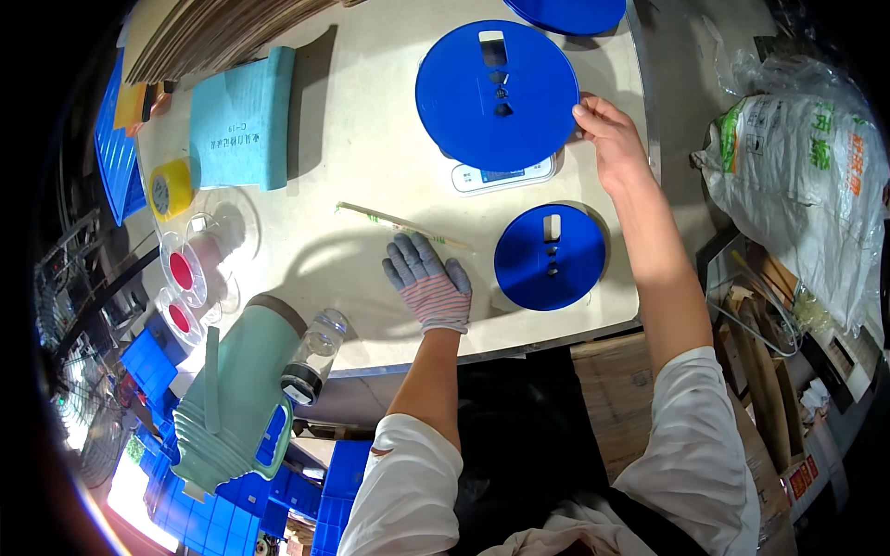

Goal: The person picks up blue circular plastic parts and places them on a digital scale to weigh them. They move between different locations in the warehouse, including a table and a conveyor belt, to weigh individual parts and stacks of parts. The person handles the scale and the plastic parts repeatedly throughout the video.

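Note:
My right hand point(612, 144) is bare and pinches the right rim of a large blue round disc point(464, 107) with a few cut-out holes. Under the disc, a small white digital scale point(505, 176) shows only its front part with a display. A smaller blue disc point(547, 278) with similar holes lies on the table, nearer to me. In a grey glove with a pink striped cuff, my left hand point(426, 283) rests open on the tabletop with its fingers stretched. Just beyond its fingertips lies a thin stick in a printed wrapper point(399, 224).
At the left are a turquoise booklet point(236, 125), a yellow tape roll point(171, 189), clear spools with red centres point(182, 271), a green thermos jug point(246, 371) and a clear bottle point(315, 352). Another blue disc point(575, 11) sits far back. White plastic bags point(788, 176) stand off the table's right edge.

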`<action>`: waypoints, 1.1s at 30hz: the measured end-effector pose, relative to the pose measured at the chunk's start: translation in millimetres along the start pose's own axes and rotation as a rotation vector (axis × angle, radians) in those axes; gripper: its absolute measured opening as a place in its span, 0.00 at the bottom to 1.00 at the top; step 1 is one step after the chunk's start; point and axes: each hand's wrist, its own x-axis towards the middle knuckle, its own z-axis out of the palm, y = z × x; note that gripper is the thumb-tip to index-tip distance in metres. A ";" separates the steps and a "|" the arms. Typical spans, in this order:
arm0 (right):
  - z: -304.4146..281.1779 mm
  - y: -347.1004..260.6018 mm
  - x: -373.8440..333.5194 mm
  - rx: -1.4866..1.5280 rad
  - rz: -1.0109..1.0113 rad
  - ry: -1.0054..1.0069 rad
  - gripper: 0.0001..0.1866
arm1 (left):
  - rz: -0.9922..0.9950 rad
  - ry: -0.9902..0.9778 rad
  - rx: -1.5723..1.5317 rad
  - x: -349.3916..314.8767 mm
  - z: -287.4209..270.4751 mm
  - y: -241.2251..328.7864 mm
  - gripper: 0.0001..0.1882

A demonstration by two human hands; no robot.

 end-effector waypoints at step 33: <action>-97.6 96.8 -141.7 -0.745 -0.098 0.530 0.10 | 0.001 -0.001 0.003 -1.3 4.3 -2.6 0.37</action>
